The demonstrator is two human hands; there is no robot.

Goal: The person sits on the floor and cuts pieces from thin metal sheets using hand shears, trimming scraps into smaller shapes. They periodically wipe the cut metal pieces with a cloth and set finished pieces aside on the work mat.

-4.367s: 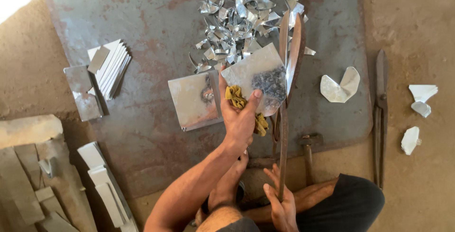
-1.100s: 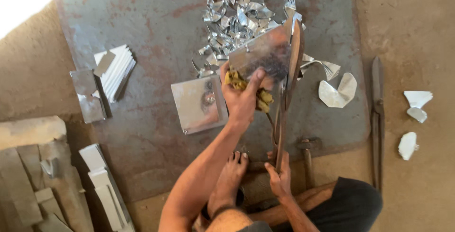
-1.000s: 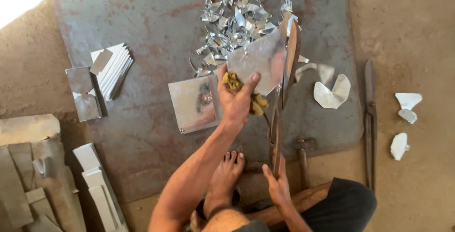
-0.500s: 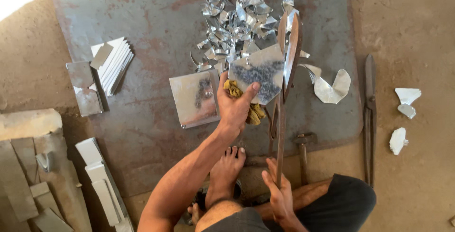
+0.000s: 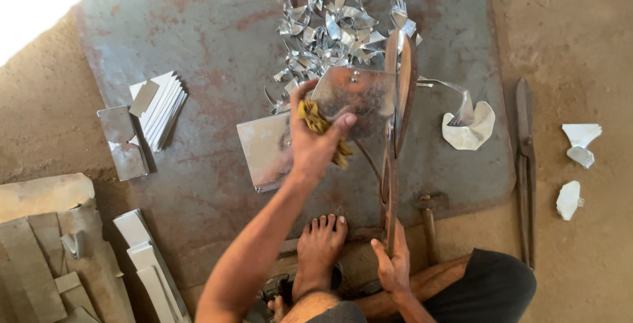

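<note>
Head view: left hand point(image 5: 316, 142), rag-padded, grips a metal sheet point(image 5: 359, 102) between the shears point(image 5: 395, 132), right hand point(image 5: 392, 267) closed on the handle, mid-cut, needing steady feeding next.

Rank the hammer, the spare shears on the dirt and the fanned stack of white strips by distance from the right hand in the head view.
From the right hand on the shears' handle:
1. Hammer, just right of it, at the plate's edge.
2. Spare shears, farther right, on the dirt.
3. Fanned stack of white strips, far left, on the plate.
</note>
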